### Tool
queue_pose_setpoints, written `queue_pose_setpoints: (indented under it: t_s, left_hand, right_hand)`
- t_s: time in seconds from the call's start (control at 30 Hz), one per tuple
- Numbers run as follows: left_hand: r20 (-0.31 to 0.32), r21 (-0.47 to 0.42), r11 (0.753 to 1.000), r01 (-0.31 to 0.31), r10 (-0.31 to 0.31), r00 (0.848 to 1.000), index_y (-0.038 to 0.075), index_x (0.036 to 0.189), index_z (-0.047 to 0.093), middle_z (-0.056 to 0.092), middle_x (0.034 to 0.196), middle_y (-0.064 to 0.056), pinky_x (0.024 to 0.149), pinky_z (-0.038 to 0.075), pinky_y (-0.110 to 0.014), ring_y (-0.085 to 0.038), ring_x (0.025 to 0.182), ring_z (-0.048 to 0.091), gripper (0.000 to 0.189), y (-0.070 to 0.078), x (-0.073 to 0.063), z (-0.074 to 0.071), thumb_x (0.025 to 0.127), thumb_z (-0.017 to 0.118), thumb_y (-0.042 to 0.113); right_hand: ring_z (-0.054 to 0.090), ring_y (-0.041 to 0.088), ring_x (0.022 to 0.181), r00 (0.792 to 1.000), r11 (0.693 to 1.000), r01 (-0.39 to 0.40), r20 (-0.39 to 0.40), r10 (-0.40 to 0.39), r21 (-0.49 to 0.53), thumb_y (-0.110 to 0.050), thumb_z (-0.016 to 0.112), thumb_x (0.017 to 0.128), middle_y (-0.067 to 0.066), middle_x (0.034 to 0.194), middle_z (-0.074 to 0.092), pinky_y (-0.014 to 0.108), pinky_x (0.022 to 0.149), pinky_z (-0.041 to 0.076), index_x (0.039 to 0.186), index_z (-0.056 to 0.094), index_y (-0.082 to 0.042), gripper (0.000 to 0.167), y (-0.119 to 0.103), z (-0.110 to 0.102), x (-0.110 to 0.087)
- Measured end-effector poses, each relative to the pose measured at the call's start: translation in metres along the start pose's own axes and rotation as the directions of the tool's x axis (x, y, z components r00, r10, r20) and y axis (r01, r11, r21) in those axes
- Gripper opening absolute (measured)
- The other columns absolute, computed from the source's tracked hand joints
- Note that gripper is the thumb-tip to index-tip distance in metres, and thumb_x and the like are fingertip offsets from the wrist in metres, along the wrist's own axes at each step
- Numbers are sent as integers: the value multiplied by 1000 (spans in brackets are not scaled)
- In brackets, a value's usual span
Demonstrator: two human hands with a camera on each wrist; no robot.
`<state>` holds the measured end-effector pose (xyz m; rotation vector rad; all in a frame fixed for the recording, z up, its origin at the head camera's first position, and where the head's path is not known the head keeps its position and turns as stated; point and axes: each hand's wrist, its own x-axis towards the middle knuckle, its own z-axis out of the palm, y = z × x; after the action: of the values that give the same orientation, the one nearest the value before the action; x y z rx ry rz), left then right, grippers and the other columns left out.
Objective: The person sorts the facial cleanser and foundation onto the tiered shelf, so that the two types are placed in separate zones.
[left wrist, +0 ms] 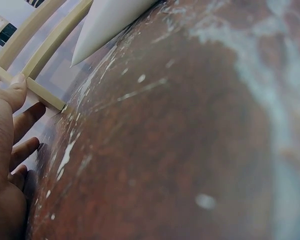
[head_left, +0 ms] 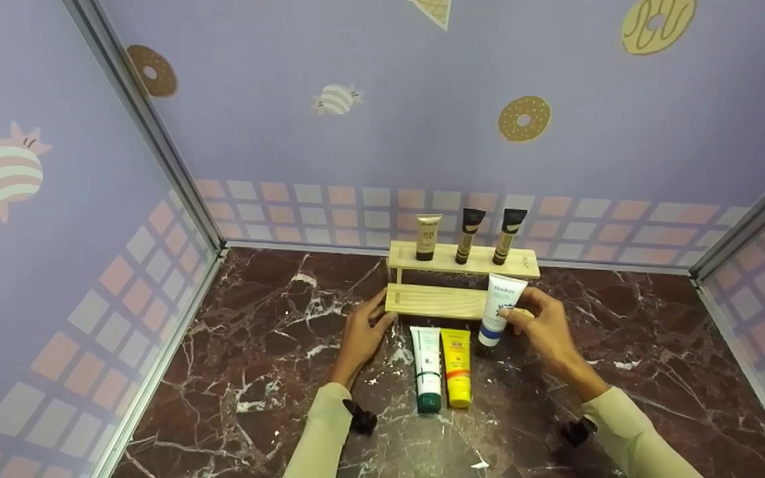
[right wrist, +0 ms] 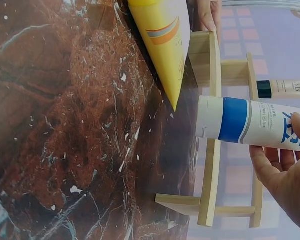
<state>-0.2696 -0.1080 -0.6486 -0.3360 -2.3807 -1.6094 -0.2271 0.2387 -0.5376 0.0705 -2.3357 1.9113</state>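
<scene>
My right hand (head_left: 545, 328) pinches a white tube with a blue band (head_left: 499, 309), holding it tilted, cap down, in front of the right end of the two-tier wooden rack (head_left: 435, 301). In the right wrist view the tube's white cap end (right wrist: 210, 117) overlaps the lower tier. My left hand (head_left: 360, 338) holds the rack's left end; its thumb (left wrist: 18, 85) lies on the tier's corner, with the other fingers spread beside the side panel. A white tube with green cap (head_left: 427, 365) and a yellow tube (head_left: 457, 365) lie side by side before the rack.
On the upper tier stand a beige BB tube (head_left: 428, 236) and two black-and-gold tubes, one in the middle (head_left: 469, 236) and one at right (head_left: 509, 236). Patterned walls (head_left: 356, 153) enclose the dark marbled table (head_left: 276, 332) behind and at both sides.
</scene>
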Motion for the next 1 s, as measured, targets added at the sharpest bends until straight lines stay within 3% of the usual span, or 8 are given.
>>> queue_pose_setpoints:
  t_s: [0.23, 0.5, 0.63, 0.83, 1.0]
  left_hand:
    - [-31, 26, 996, -82, 83, 996, -1, 156, 60, 71, 135, -28, 110, 54, -60, -38, 122, 74, 62, -5, 1, 1, 102, 81, 23]
    - [-5, 2, 1000, -29, 29, 1000, 0, 158, 58, 75, 132, -24, 122, 43, -59, -39, 132, 67, 64, -2, 3, 0, 103, 80, 25]
    - [-8, -7, 1000, -30, 30, 1000, -2, 157, 57, 71, 136, -27, 120, 46, -58, -37, 129, 71, 63, -1, 2, 0, 103, 80, 22]
    - [-6, -11, 999, -34, 34, 999, -2, 157, 58, 66, 142, -30, 116, 52, -55, -35, 124, 74, 63, 1, 1, 1, 103, 80, 21]
    - [-5, -12, 1000, -27, 27, 1000, 1, 158, 57, 66, 142, -29, 112, 55, -53, -32, 120, 76, 64, 1, -1, 0, 104, 79, 26]
  right_hand:
    - [65, 19, 74, 1000, 1000, 27, 2, -27, 2, 3, 84, 94, 20, 103, 76, 26, 58, 54, 117, 70, 11, 28, -4, 0, 3]
    - [65, 23, 73, 1000, 1000, 21, 19, -21, -10, 3, 82, 95, 24, 106, 74, 27, 58, 55, 119, 70, 11, 28, -5, -1, 6]
    - [66, 29, 75, 999, 1000, 28, 18, -27, -13, 1, 83, 96, 24, 107, 74, 28, 56, 55, 118, 70, 10, 27, -6, 0, 8]
    - [68, 25, 81, 999, 999, 34, 14, -33, -13, -1, 84, 96, 24, 110, 75, 29, 53, 54, 118, 71, 9, 28, -9, 1, 8]
    - [69, 30, 83, 999, 999, 35, 18, -35, -25, -2, 84, 97, 24, 111, 75, 29, 50, 52, 120, 71, 9, 28, -11, 6, 9]
